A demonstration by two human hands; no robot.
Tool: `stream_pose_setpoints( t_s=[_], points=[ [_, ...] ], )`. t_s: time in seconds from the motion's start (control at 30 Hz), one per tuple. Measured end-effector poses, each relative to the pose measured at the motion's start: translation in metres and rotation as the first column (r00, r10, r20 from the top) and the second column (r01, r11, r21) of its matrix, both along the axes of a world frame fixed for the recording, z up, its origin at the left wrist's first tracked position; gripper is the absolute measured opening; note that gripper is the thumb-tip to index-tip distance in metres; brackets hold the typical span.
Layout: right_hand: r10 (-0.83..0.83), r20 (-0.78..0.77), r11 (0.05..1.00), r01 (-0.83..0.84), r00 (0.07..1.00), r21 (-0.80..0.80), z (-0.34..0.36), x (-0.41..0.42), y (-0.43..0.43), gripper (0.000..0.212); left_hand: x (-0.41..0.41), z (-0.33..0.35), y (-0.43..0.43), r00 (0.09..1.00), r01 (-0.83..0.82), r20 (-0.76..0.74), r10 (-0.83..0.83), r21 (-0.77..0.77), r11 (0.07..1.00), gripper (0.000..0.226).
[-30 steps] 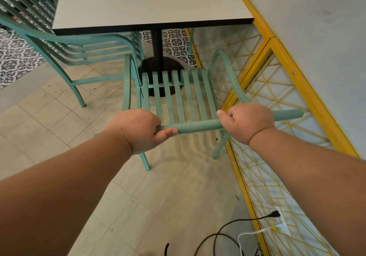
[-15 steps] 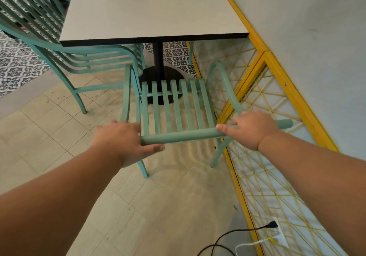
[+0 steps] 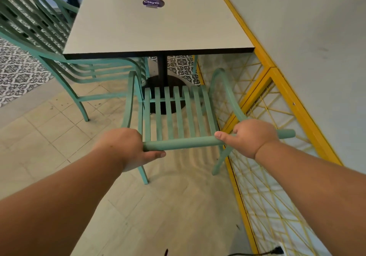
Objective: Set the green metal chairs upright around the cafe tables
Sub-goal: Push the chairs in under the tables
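A green metal chair [image 3: 178, 113] with a slatted seat stands upright on its legs in front of the cafe table [image 3: 158, 27], its seat reaching under the table's near edge. My left hand [image 3: 126, 146] grips the left end of the chair's round top rail. My right hand [image 3: 251, 136] grips the same rail near its right end. A second green chair [image 3: 59, 61] stands upright at the table's left side, with more green chair backs behind it at the far left.
A yellow frame with string lattice [image 3: 267, 117] runs along the grey wall close on the right. The table's black post and round base [image 3: 164, 89] stand behind the seat. A black cable and plug [image 3: 277, 250] lie at the lower right. Tiled floor spreads left.
The chair has slid forward toward the table with both hands on its top rail. More of the tabletop and its round sticker have come into view.
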State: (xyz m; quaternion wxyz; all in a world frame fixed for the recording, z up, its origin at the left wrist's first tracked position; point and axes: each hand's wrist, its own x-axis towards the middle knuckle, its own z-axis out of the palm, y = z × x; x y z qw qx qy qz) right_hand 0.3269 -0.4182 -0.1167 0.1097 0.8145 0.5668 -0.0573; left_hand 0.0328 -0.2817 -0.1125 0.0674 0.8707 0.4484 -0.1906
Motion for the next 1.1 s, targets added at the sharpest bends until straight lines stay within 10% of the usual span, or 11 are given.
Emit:
stream_pose_setpoints(
  t_s=[1.1],
  points=[
    [-0.014,0.052,0.999,0.016,0.999,-0.028,-0.005,0.056,0.089,0.1,0.044,0.001,0.072,0.993,0.066,0.097,-0.062,-0.043,0.997,0.089]
  ],
)
